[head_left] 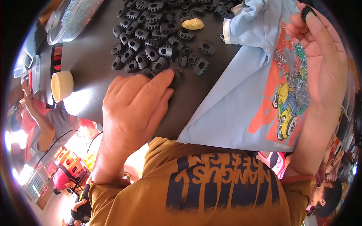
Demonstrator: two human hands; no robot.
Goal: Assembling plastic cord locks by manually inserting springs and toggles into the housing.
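Observation:
A heap of small black toothed plastic pieces (141,34), which look like halves of little claw hair clips, covers the far middle of the dark table (90,56). At the heap's near edge is my left hand (137,101), fingers curled and thumb close to the index finger; what they pinch, if anything, is hidden. My right hand (322,47) is raised at the far right, holding a black clip piece (308,12) between thumb and fingers. Below it, small silvery coil springs (300,89) lie on a light blue printed garment (233,105).
One peanut (192,24) rests among the black pieces. A clear plastic container (71,20) of silvery springs stands at the far left. Nearer is a round cream-coloured tub (62,86). Beyond the table's left edge are people (64,177) and orange stools (71,161).

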